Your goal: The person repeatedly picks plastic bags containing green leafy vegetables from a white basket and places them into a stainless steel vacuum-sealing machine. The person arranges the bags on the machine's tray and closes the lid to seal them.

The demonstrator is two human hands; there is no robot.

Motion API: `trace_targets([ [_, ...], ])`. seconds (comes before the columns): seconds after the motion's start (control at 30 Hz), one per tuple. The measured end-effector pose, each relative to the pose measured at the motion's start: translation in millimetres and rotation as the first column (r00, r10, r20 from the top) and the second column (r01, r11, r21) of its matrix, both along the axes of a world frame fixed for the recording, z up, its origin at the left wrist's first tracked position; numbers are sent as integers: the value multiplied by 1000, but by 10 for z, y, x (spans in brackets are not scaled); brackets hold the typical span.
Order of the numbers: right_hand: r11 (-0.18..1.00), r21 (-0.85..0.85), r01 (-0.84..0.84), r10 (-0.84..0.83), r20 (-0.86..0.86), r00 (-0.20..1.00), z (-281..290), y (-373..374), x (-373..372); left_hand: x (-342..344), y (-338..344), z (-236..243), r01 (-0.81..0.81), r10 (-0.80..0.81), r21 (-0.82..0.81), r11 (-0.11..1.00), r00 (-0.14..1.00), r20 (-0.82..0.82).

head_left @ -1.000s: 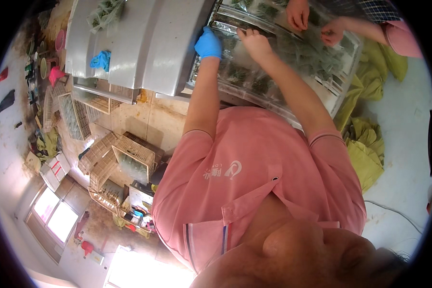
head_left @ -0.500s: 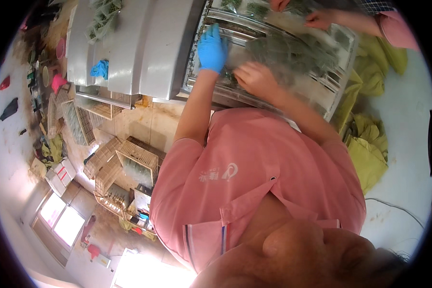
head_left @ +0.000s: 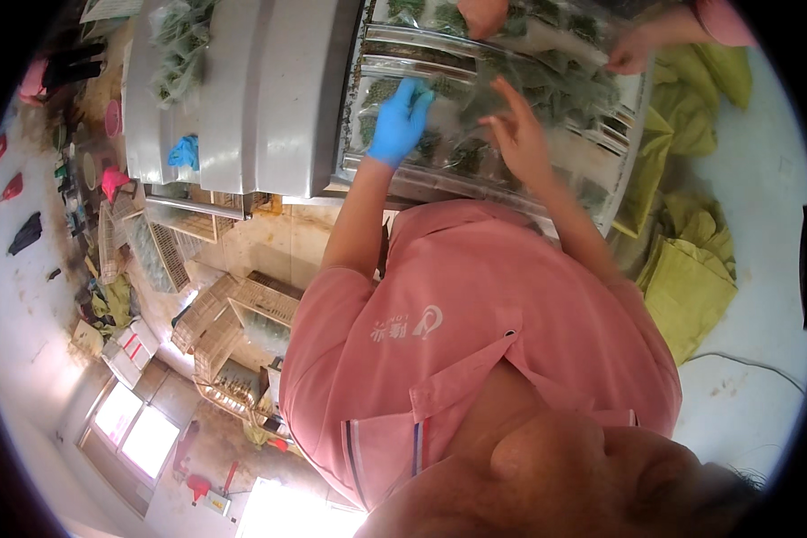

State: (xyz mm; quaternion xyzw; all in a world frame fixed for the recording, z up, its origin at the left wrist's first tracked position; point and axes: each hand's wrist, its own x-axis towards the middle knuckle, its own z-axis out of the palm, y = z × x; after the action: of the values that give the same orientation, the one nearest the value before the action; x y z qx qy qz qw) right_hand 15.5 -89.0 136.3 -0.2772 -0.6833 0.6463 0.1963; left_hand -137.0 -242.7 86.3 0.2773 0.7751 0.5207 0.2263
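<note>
My left hand (head_left: 399, 128), in a blue glove, is over small clear bags of green plant pieces (head_left: 377, 99) on a metal-railed tray (head_left: 629, 134), fingers slightly apart at the bags. My right hand (head_left: 516, 134), bare and blurred, is right of it with fingers spread above more crinkled bags (head_left: 565, 90). Whether either touches plastic is hard to tell. A co-worker's hands (head_left: 628, 52) reach in at the top and upper right of the tray.
A stainless steel surface (head_left: 291, 108) to the left bears bagged greens (head_left: 175, 49) and a blue crumpled glove (head_left: 184, 154). Plastic crates (head_left: 260, 300) are stacked below. Yellow-green sacks (head_left: 690, 278) lie right. Another person (head_left: 40, 76) is at far left.
Both my hands left the upper rail and moved toward me; the right then rose again, fingers spreading. The co-worker's hands shifted. A person in pink and black has appeared at far left.
</note>
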Motion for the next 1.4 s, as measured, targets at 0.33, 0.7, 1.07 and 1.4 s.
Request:
trace_targets([
  [0.33,760,460,-459,241,457,856,-287,-263,-460,-197,-279,-400,-183,154,-336,924,982,-110],
  [0.7,436,610,-662,241,629,739,-433,-280,-99,-608,323,-390,178,-549,-881,438,829,-105],
  [1.07,724,614,-314,86,372,924,167,120,301,-696,381,-533,52,-448,-844,534,864,-230],
  [1.4,795,357,-491,273,512,814,289,19,672,-633,310,-794,204,-506,-842,499,857,-92],
])
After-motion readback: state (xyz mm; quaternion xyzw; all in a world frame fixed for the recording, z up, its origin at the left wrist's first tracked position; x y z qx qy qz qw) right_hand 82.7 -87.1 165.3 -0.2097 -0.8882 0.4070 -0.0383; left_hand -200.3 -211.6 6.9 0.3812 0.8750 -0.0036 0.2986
